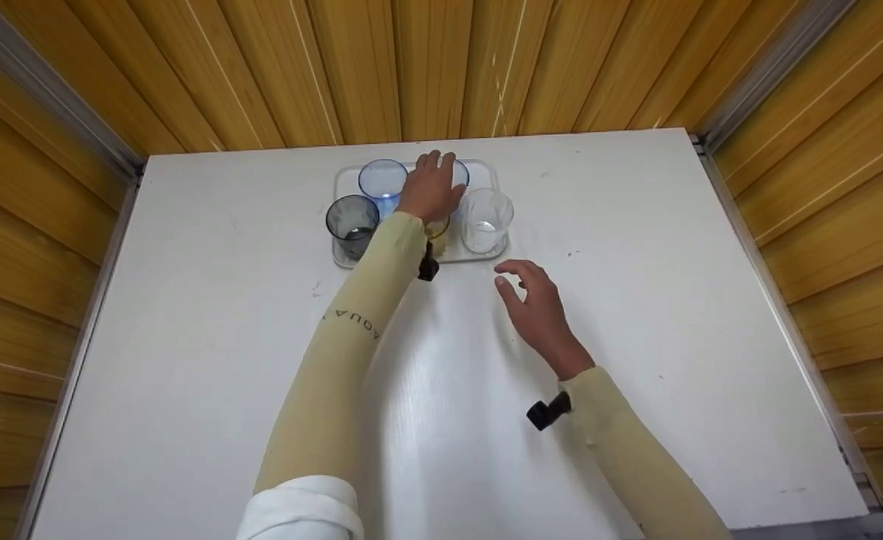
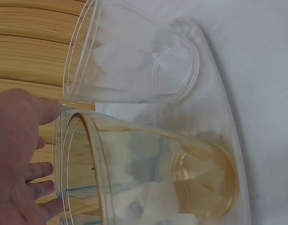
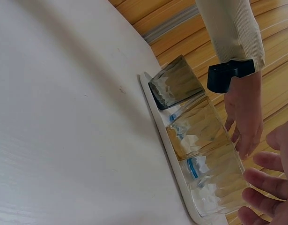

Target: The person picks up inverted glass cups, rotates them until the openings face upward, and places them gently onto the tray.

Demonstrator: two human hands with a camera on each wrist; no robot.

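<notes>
A pale tray [image 1: 458, 259] near the table's back edge carries several tumblers. My left hand [image 1: 431, 189] is over them, at the rim of the back-right blue glass [image 1: 461, 174]; its fingers look fairly straight, and firm contact cannot be made out. Beneath that wrist an amber glass [image 2: 207, 180] is partly hidden in the head view. A clear glass [image 1: 488, 221] stands at the tray's right end. Another blue glass [image 1: 382, 180] and a smoky grey glass [image 1: 351, 225] are on the left. My right hand [image 1: 539, 307], fingers loosely bent and holding nothing, hovers in front of the clear glass.
The white table [image 1: 208, 360] extends around the tray on both sides and in front. Wood-look panels [image 1: 426, 67] rise directly behind it, with more panels along the left and right. Small black wrist cameras [image 1: 548, 411] are on both forearms.
</notes>
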